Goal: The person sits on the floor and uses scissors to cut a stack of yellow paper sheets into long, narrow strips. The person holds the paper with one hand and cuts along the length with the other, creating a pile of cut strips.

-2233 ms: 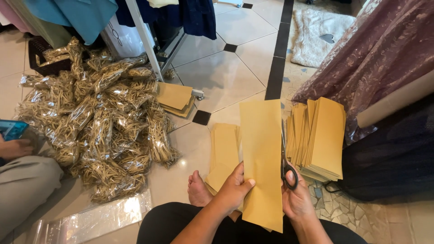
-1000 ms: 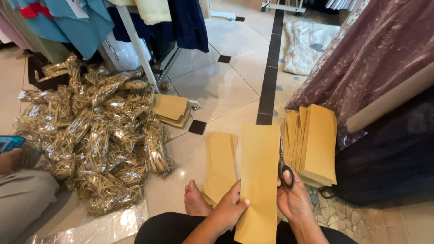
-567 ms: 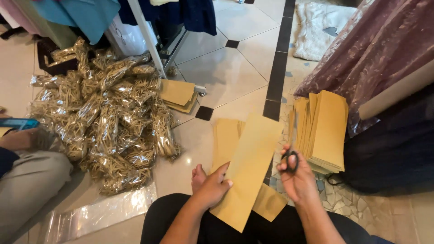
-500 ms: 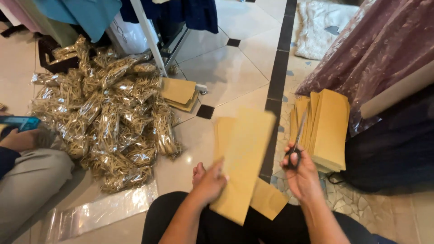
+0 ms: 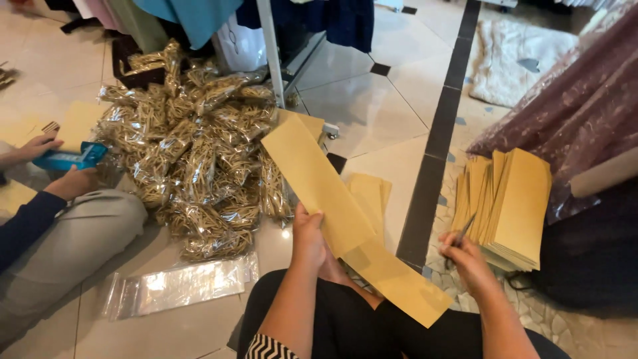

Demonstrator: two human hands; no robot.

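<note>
Left hand (image 5: 309,233) grips a long tan paper strip (image 5: 318,183), raised aslant above a cut piece (image 5: 399,282) on the lap; right hand (image 5: 468,259) is closed around scissors (image 5: 460,233) beside stacked envelopes (image 5: 512,206) on the floor (image 5: 372,113).
</note>
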